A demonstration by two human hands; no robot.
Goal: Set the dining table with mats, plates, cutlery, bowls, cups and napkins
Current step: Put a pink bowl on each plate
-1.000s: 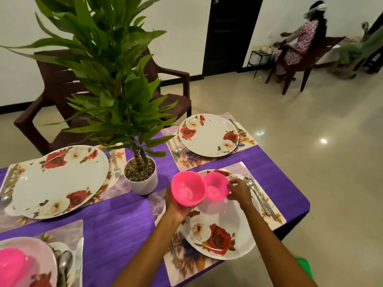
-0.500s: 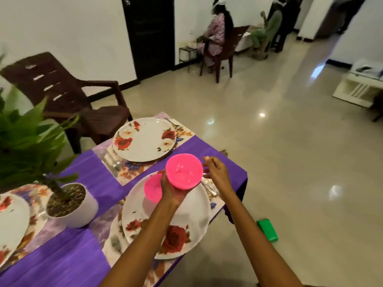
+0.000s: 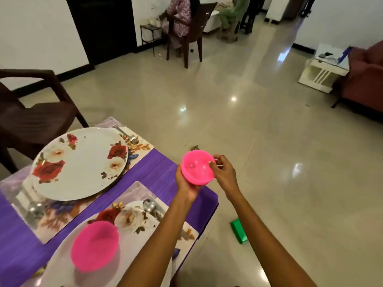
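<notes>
Glossy beige floor tiles [image 3: 259, 141] fill most of the frame, with a purple-covered table [image 3: 157, 175] cutting in from the lower left. Both bare forearms reach up from the bottom edge toward the centre, meeting just past the table's corner. Left hand [image 3: 186, 183], palm up with its wrist bent back, cups the underside and near wall of a pink bowl [image 3: 196, 169], which tilts so that its opening faces the camera. Right hand [image 3: 222, 172] comes in from the right side, its fingers curled with the fingertips [image 3: 211, 163] pinching the bowl's right rim (something thin and pale shows between them, too small to make out). A second pink bowl [image 3: 94, 246] sits in the lower left of the frame on a floral plate [image 3: 132, 219], blurred. That plate lies on a floral mat [image 3: 134, 189], with a spoon [image 3: 150, 206] beside it to the right. Further up and left, another floral plate [image 3: 80, 162] rests on its own mat [image 3: 141, 145], a fork [image 3: 126, 134] at its upper right and a spoon [image 3: 36, 210] at its lower left. A dark brown chair [image 3: 35, 112] stands at the left edge behind the table. A green object [image 3: 239, 230] lies on the floor at lower centre. At the top of the frame, seated people [image 3: 180, 17] are partly cut off.
</notes>
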